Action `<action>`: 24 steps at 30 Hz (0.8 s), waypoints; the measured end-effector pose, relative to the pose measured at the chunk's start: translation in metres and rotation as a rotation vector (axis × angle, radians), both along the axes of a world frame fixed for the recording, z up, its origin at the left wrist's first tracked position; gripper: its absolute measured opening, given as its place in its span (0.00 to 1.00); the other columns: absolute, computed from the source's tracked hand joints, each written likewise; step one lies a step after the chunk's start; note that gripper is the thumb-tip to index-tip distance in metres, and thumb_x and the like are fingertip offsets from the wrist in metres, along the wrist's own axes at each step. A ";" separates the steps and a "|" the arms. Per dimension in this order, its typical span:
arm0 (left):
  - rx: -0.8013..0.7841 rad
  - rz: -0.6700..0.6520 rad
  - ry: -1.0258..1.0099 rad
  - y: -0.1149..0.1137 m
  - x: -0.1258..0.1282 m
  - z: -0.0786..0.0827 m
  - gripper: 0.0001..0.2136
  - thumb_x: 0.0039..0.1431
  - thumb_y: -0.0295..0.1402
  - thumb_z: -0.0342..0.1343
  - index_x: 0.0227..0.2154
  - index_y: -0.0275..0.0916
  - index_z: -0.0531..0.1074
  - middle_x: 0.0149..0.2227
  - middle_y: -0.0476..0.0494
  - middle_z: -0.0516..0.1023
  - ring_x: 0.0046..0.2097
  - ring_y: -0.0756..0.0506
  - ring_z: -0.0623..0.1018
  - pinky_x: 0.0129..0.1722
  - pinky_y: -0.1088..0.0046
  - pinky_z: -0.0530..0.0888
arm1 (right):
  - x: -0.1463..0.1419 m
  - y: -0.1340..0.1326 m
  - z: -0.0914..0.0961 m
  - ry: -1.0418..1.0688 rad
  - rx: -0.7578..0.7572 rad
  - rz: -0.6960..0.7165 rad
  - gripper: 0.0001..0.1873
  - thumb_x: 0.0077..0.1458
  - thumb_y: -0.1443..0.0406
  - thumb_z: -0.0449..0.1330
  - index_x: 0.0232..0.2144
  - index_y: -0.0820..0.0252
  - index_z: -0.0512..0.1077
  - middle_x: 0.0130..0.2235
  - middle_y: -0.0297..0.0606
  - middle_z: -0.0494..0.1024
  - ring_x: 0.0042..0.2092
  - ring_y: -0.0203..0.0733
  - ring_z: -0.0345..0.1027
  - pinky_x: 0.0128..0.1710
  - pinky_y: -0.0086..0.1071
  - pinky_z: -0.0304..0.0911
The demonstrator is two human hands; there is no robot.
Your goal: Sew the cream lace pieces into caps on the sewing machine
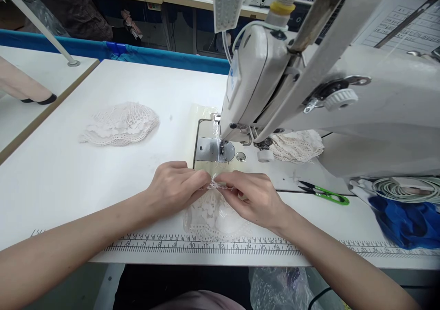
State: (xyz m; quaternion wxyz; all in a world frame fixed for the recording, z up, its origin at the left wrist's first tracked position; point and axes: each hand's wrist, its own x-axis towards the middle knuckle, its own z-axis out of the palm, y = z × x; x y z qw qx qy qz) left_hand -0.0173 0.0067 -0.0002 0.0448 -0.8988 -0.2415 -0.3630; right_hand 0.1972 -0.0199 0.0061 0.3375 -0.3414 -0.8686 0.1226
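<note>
Both hands pinch the top edge of a white lace piece (215, 220), just in front of the sewing machine (254, 81). My left hand (177, 184) is closed on it from the left, thumb and forefinger together. From the other side my right hand (256, 195) grips the same edge, its fingertips close to the left ones. The lace hangs toward me, its scalloped border lying on the ruler strip (165, 246). Behind the fingers is the metal needle plate (209, 149) with the presser foot over it; the lace is apart from the foot.
Another lace piece (122, 123) lies on the left of the table, and more lace (297, 146) sits under the machine arm. Green thread snips (326, 193) rest at right, near blue cloth (407, 220) and a ribbon coil (405, 188). Someone's arm (22, 83) reaches in at far left.
</note>
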 end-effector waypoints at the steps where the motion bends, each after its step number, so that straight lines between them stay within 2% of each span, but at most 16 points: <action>1: -0.001 0.000 -0.002 0.000 0.000 0.000 0.09 0.62 0.23 0.52 0.27 0.39 0.61 0.16 0.61 0.63 0.16 0.55 0.59 0.18 0.75 0.58 | 0.000 0.000 0.000 -0.008 -0.002 0.002 0.09 0.61 0.72 0.53 0.41 0.61 0.71 0.29 0.32 0.78 0.25 0.31 0.67 0.24 0.26 0.62; 5: -0.011 0.003 -0.004 -0.001 0.000 0.000 0.08 0.62 0.24 0.52 0.28 0.39 0.62 0.16 0.61 0.64 0.16 0.55 0.60 0.19 0.76 0.59 | 0.000 0.000 0.000 -0.032 0.058 0.000 0.08 0.62 0.71 0.54 0.42 0.61 0.71 0.29 0.32 0.78 0.26 0.31 0.68 0.24 0.27 0.62; 8: -0.007 -0.003 -0.029 -0.003 0.001 0.001 0.07 0.62 0.25 0.53 0.30 0.39 0.63 0.17 0.60 0.66 0.16 0.55 0.62 0.18 0.77 0.59 | 0.003 0.000 0.001 -0.046 0.274 0.026 0.10 0.60 0.73 0.58 0.43 0.59 0.72 0.26 0.30 0.77 0.25 0.32 0.69 0.23 0.28 0.61; 11: -0.046 -0.009 -0.057 -0.005 0.002 0.003 0.01 0.63 0.27 0.53 0.36 0.37 0.67 0.18 0.59 0.68 0.17 0.54 0.65 0.19 0.77 0.62 | 0.006 0.000 0.006 -0.099 0.527 0.127 0.12 0.55 0.75 0.62 0.41 0.58 0.74 0.23 0.28 0.74 0.24 0.33 0.68 0.19 0.30 0.58; 14: -0.066 -0.028 -0.033 -0.007 0.001 0.002 0.09 0.63 0.25 0.52 0.45 0.37 0.69 0.18 0.60 0.69 0.18 0.54 0.67 0.20 0.77 0.63 | 0.006 0.000 0.010 -0.164 0.715 0.156 0.09 0.53 0.76 0.63 0.33 0.58 0.76 0.21 0.27 0.71 0.23 0.31 0.64 0.16 0.30 0.55; 16: -0.051 -0.056 -0.025 -0.008 0.000 0.001 0.11 0.62 0.24 0.53 0.47 0.38 0.70 0.18 0.59 0.70 0.18 0.54 0.68 0.21 0.76 0.64 | 0.006 -0.001 0.011 -0.191 0.778 0.158 0.08 0.52 0.76 0.64 0.30 0.59 0.75 0.21 0.28 0.71 0.22 0.31 0.62 0.16 0.29 0.54; 19: -0.088 -0.075 -0.051 -0.010 0.000 0.004 0.07 0.63 0.25 0.54 0.42 0.36 0.73 0.20 0.56 0.73 0.20 0.54 0.70 0.23 0.76 0.66 | 0.006 -0.005 0.016 -0.182 0.775 0.193 0.07 0.52 0.76 0.64 0.29 0.61 0.75 0.20 0.29 0.70 0.22 0.31 0.61 0.15 0.29 0.53; 21: -0.264 -0.072 -0.068 -0.013 0.000 0.010 0.05 0.63 0.26 0.54 0.37 0.37 0.75 0.22 0.54 0.76 0.21 0.54 0.72 0.23 0.78 0.68 | 0.006 -0.011 0.024 -0.154 0.668 0.188 0.06 0.53 0.76 0.63 0.30 0.62 0.74 0.20 0.29 0.70 0.21 0.31 0.61 0.16 0.29 0.53; 22: -0.416 -0.095 -0.059 -0.014 0.001 0.014 0.05 0.62 0.26 0.54 0.35 0.38 0.76 0.22 0.54 0.77 0.21 0.54 0.73 0.22 0.79 0.68 | 0.005 -0.013 0.029 -0.140 0.546 0.175 0.05 0.55 0.75 0.62 0.31 0.62 0.74 0.20 0.29 0.71 0.21 0.31 0.62 0.17 0.29 0.54; 24: -0.745 -0.170 0.002 -0.015 0.003 0.022 0.05 0.61 0.28 0.57 0.31 0.41 0.77 0.21 0.57 0.76 0.20 0.55 0.72 0.19 0.81 0.65 | 0.004 -0.017 0.039 -0.102 0.171 0.138 0.04 0.58 0.73 0.61 0.33 0.62 0.75 0.23 0.30 0.75 0.23 0.31 0.65 0.20 0.27 0.58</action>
